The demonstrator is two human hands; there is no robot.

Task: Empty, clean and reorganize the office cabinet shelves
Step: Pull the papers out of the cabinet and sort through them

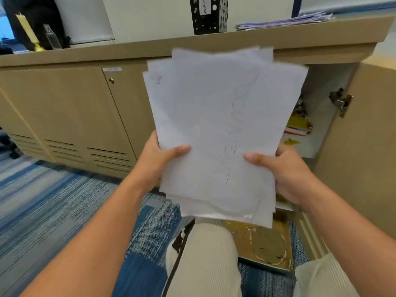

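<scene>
Two hands, left (158, 153) and right (287, 168), pinching a loose, uneven stack of papers (222, 129) by its lower edges, raised before the open cabinet (321, 116). Likely to fan out, slip, scatter across the carpet (53, 189).

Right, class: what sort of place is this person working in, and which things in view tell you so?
Most likely an office. The person holds a stack of loose papers in front of a row of low cabinets, a black file holder stands on the counter, and the floor has striped blue carpet.
</scene>
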